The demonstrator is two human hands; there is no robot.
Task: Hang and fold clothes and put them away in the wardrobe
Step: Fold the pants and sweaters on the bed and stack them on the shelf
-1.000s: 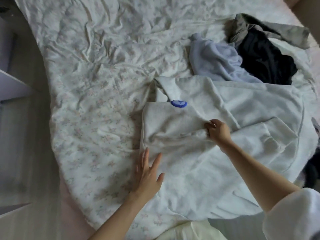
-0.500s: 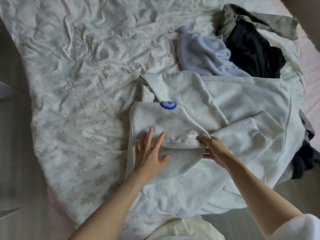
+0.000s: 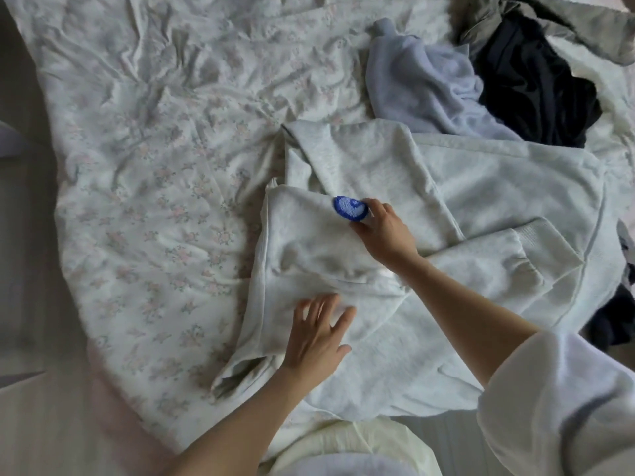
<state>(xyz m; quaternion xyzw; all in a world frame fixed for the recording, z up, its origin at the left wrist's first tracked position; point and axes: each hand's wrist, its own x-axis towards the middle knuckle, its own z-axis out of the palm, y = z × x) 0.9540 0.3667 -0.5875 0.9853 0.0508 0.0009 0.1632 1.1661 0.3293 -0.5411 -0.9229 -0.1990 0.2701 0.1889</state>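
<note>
Grey sweatshirt (image 3: 395, 269) mid-fold at bed's (image 3: 137, 166) near edge. Left hand (image 3: 318, 333) flat, fingers spread, pressing the fold; right hand (image 3: 385, 231) pinches cloth beside blue patch (image 3: 350, 208). Best keep crease pinned, pull panel taut, align edges.

Sweatshirt (image 3: 429, 207) lies on the bed (image 3: 144, 139); heaped clothes (image 3: 481, 73) lie behind it, right.
</note>
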